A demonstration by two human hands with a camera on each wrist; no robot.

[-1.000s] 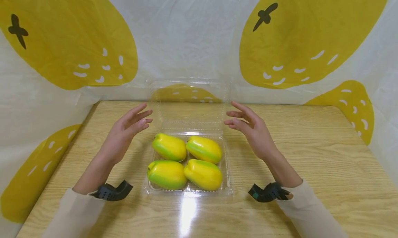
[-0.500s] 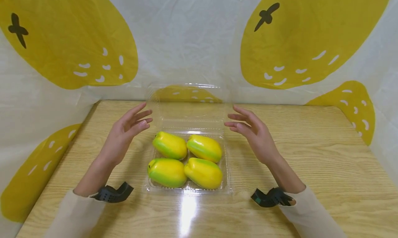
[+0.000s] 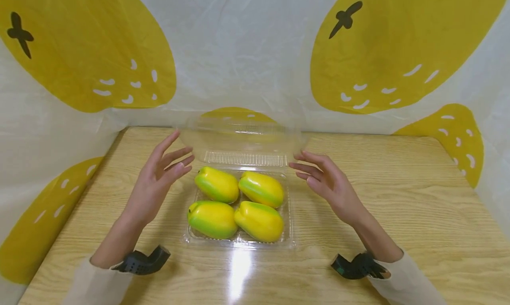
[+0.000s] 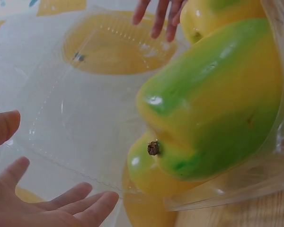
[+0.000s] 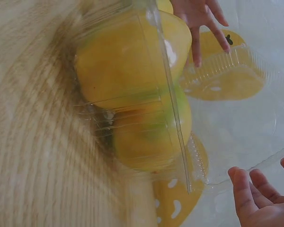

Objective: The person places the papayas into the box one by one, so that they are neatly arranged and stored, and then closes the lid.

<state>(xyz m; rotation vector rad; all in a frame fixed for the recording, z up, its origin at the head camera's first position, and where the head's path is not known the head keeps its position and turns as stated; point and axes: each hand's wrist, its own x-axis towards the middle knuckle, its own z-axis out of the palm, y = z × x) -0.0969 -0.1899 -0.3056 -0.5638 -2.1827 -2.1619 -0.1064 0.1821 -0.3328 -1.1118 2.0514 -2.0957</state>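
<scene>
A clear plastic clamshell box (image 3: 235, 244) sits on the table, and several yellow-green papayas (image 3: 213, 220) lie in its base in two rows. Its transparent lid (image 3: 247, 158) stands up from the far edge, leaning forward over the back row. My left hand (image 3: 153, 181) is at the lid's left side, fingers spread and fingertips right at its edge. On the other side my right hand (image 3: 332, 187) mirrors it, with loosely bent fingers at the lid's right edge. In the left wrist view, the lid (image 4: 85, 118) shows between the left hand (image 4: 52, 203) and the papayas.
The box stands on a wood-grain table (image 3: 398, 198). Behind and to the sides hangs a white cloth (image 3: 239, 44) printed with large yellow fruit. A black strap-like device (image 3: 145, 260) is on the left wrist, and a matching device (image 3: 354, 266) on the right.
The lid has tipped forward toward the papayas, its top edge lower than before. My right hand has moved slightly down and right; the left has shifted a little. The papayas stay in place.
</scene>
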